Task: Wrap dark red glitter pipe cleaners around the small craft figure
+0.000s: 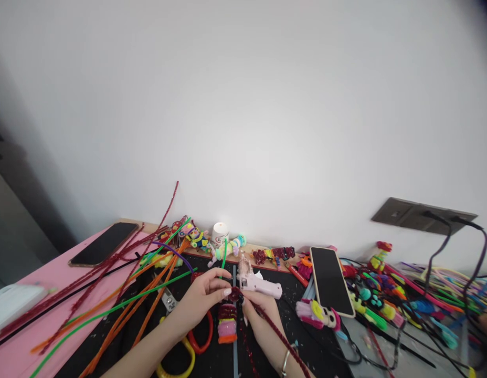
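Note:
My left hand (204, 296) pinches a coiled dark red pipe cleaner (235, 294) from the left. From the other side my right hand (262, 315) grips the same pipe cleaner, and its long tail runs down across that hand. Directly below my fingertips is a pipe-cleaner figure (228, 325) with stacked dark red, yellow, pink and orange bands; whether it is joined to the coil I cannot tell. A pale pink glue gun (263, 286) lies just behind my right hand. Beside my left forearm are red handles (206, 338) and yellow scissor handles (190, 362).
Loose pipe cleaners (129, 304) spread over the pink surface at left, near a dark phone (105, 243). A second phone (332, 281) lies at right beside a pink pipe-cleaner doll (318, 314). A paper cup (220, 233) stands by the wall. Cables hang from the wall socket (420, 214).

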